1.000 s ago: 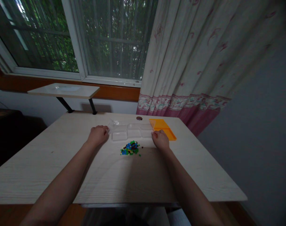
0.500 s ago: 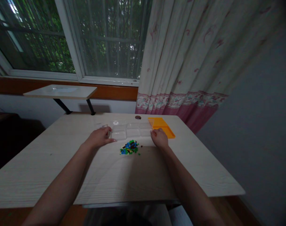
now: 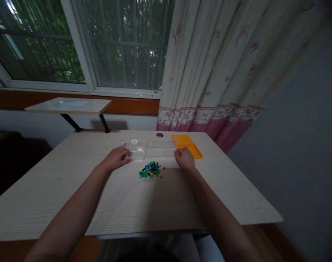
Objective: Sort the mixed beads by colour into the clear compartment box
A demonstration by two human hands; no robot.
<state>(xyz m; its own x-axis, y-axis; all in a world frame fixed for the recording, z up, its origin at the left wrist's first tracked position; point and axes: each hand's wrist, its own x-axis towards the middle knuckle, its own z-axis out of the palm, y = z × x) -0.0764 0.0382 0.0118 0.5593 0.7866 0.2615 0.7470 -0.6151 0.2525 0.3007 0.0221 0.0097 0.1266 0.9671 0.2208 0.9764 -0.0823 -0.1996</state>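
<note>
Clear plastic compartment trays lie side by side across the back of the table. At their left end is my left hand, its fingers curled on the edge and its thumb near the front corner. The right end is pinched by my right hand, whose fingers are bent in. Just in front of the trays sits a loose pile of small bricks in blue, green, yellow and dark brown. Beside my right hand an orange tray touches or nearly touches the clear ones.
The pale wooden table has a round cable hole near its back edge. A small raised shelf on black legs stands at the back left. Behind are a window and a long flowered curtain.
My left thumb and fingers have drawn slightly closer together at the left end of the trays. My right hand and the brick pile look the same.
</note>
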